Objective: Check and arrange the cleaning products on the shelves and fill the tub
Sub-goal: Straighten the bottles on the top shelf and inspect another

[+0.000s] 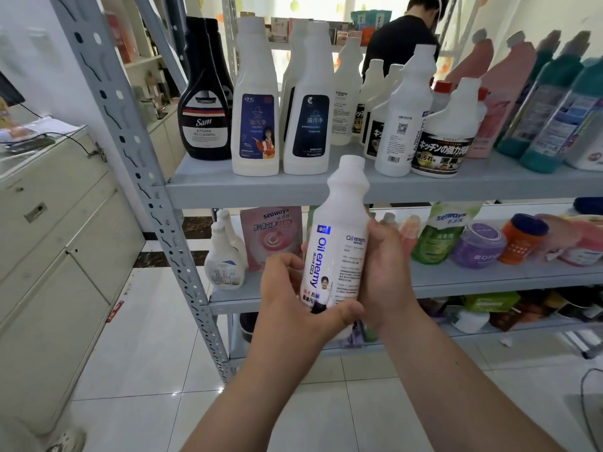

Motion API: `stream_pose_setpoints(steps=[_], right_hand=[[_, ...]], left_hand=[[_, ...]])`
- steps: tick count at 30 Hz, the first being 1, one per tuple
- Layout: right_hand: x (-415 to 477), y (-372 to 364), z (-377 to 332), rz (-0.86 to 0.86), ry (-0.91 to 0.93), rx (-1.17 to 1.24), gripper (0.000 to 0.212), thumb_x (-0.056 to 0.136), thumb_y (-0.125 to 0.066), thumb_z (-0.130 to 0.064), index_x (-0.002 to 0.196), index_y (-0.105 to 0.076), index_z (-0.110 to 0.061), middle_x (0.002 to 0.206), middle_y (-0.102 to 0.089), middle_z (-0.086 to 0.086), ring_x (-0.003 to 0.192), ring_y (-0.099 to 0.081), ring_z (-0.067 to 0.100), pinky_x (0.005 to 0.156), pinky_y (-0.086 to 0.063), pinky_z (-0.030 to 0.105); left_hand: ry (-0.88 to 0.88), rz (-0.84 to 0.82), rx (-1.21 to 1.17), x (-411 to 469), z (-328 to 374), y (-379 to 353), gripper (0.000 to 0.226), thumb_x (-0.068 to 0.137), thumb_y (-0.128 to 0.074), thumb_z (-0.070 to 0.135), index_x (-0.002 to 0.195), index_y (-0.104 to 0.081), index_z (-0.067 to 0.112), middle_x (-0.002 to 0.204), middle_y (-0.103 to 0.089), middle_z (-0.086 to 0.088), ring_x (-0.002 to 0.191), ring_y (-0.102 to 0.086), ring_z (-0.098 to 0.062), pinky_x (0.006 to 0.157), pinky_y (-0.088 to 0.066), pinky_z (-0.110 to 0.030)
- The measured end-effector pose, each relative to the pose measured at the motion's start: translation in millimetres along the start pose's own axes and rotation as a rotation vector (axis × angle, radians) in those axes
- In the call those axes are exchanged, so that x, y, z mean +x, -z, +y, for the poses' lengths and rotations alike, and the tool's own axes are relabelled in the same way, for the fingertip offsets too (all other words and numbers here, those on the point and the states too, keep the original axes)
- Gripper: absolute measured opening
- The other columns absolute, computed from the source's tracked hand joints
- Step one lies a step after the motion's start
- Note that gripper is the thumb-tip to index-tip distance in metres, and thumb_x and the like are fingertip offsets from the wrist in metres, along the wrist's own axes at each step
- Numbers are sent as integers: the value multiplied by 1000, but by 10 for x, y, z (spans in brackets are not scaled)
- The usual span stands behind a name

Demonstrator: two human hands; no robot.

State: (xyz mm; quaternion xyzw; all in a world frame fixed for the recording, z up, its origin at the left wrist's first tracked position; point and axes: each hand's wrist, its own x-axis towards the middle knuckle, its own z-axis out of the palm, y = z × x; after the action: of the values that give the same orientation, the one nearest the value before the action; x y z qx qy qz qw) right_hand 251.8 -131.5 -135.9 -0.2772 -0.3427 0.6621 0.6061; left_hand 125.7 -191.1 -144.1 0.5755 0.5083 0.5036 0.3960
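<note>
Both hands clasp one white Oil enemy bottle [339, 236], nearly upright before the rack: left hand [290, 298] curled round its base, right hand [386, 272] wrapped about its side. At eleven o'clock from it, the top shelf [261, 190] carries two black Sam bottles [204, 119] and two blue-labelled white bottles [256, 125]. At three o'clock, the lower shelf [489, 282] holds one green pouch [440, 236], one purple jar [479, 246] and one orange jar [522, 238].

The thumb of the left hand [293, 305] covers the label bottom on the Oil enemy bottle [336, 243], its small print is unreadable; the teal bottles [551, 79] at the right edge are blurred
</note>
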Motion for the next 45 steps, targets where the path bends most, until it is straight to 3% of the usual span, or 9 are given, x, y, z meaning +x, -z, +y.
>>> stream_pose_setpoints(steps=[9,13,22,26,29,32,37,40,45], right_hand=[[23,10,-252,-12,108,-223,54,96,-56,-35,149,-45,-34,134,-68,8,119,-68,28,90,-59,46],[96,-13,-452,-41,122,-228,54,88,-60,-36,138,-47,-49,138,-66,-3,125,-65,18,93,-58,38],[546,119,-1022,-98,282,-376,63,85,-73,-49,141,-45,-54,145,-60,-11,132,-59,15,108,-49,45],[737,220,-1340,-173,326,-609,60,89,-63,-48,147,-45,-49,141,-61,-18,127,-61,4,104,-53,33],[932,299,-1668,-1,692,-955,41,97,-62,-49,136,-55,-43,135,-55,-22,128,-54,1,109,-47,26],[1218,415,-1949,191,929,-1250,51,95,-60,-37,144,-50,-35,145,-40,-5,136,-34,-3,114,-28,14],[1529,487,-2124,104,742,-1396,59,98,-65,-25,152,-42,-38,163,-18,2,146,-19,5,113,-20,16],[1638,546,-2189,93,727,-1429,56,99,-62,-23,150,-45,-39,160,-26,1,144,-26,9,110,-25,13],[1765,650,-2221,78,722,-1478,50,100,-59,-19,146,-50,-35,155,-38,1,141,-34,11,116,-36,32]], left_hand=[[-31,-26,126,268,-35,-100,68,72,-85,44,127,-45,38,123,-54,11,104,-61,-5,72,-57,-19],[-165,-19,171,474,159,-155,40,81,-79,37,108,-54,52,105,-65,29,96,-63,6,74,-52,-13],[-232,-13,251,1061,563,-499,42,81,-77,38,111,-51,51,99,-69,25,87,-66,7,69,-55,-21],[-209,7,210,1381,646,-682,48,77,-78,39,116,-50,42,101,-70,19,85,-68,3,70,-59,-29],[-239,95,190,1622,600,-876,56,79,-79,34,124,-46,37,114,-63,16,99,-65,-2,79,-58,-29],[-256,149,187,1836,544,-1048,74,84,-77,27,134,-27,48,128,-55,17,108,-59,-1,82,-49,-16],[-187,207,202,2169,398,-1258,80,89,-72,26,138,-13,49,139,-52,9,114,-62,-16,95,-54,-51],[-207,259,204,2307,357,-1360,73,90,-72,23,135,-18,45,140,-51,2,117,-61,-18,96,-55,-50],[-303,331,344,2403,330,-1446,72,91,-73,20,139,-22,35,152,-32,-1,133,-48,-20,104,-51,-43]])
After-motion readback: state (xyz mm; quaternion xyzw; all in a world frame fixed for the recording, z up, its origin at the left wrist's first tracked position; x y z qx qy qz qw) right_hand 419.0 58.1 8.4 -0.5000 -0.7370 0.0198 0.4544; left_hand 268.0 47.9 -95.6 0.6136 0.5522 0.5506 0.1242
